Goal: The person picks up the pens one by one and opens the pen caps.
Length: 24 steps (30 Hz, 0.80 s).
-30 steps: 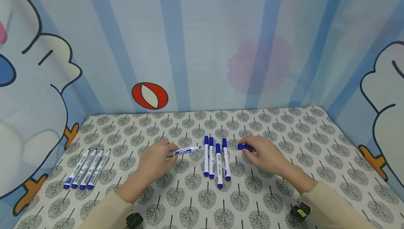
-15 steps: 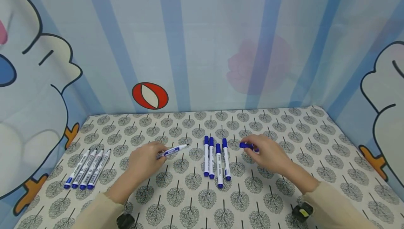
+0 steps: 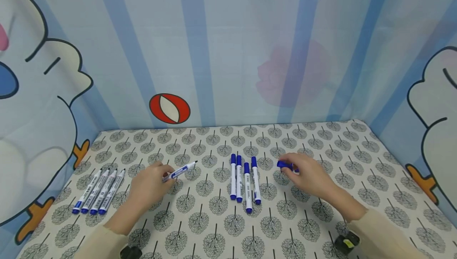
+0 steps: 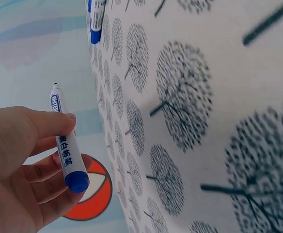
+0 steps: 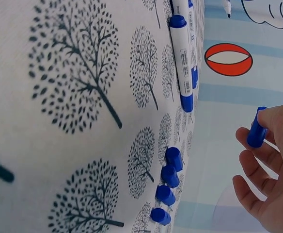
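Note:
My left hand [image 3: 150,184] pinches an uncapped white marker [image 3: 183,169] between thumb and fingers, above the table. Its dark tip points away to the right, and the blue end of the marker [image 4: 70,145] shows in the left wrist view. My right hand [image 3: 310,174] pinches a blue marker cap [image 5: 256,132] between thumb and index finger. Several loose blue caps [image 5: 169,175] stand in a row on the cloth in the right wrist view; in the head view the right hand mostly hides them. Between the hands lie several capped markers [image 3: 247,187], side by side.
Several uncapped markers [image 3: 99,191] lie in a slanted row at the table's left, tips away from me. A tree-patterned cloth [image 3: 200,223] covers the table. Behind it and along both sides hangs a printed curtain [image 3: 228,52].
My left hand has moved left toward the row of uncapped markers, carrying its marker. My right hand has shifted slightly right with the cap. The markers on the table have stayed put.

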### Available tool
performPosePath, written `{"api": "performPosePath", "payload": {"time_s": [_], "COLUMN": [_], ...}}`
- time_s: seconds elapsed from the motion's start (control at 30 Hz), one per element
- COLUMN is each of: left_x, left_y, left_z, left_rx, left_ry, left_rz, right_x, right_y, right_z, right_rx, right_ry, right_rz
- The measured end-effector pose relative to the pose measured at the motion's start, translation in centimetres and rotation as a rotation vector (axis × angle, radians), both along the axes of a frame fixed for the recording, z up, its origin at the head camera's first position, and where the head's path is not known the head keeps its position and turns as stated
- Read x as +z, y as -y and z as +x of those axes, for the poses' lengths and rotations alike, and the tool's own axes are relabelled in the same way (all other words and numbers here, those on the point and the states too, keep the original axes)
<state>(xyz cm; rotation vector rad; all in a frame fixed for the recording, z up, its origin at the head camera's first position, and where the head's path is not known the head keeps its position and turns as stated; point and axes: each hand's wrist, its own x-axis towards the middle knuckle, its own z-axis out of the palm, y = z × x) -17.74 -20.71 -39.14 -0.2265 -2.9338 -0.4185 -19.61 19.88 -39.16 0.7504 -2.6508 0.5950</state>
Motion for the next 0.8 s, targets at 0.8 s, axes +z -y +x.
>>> {"api": "performPosePath", "payload": {"time_s": [0.8], "left_x": [-0.3], "left_y": [4.2], "left_z": [1.1], "left_rx": [0.175], "left_ry": [0.094], "left_rz": [0.015], "right_x": [-0.2], "right_y": [-1.1], "right_z": [0.1], "right_rx": [-0.047], "right_ry": [-0.054], "right_rz": [-0.023]}}
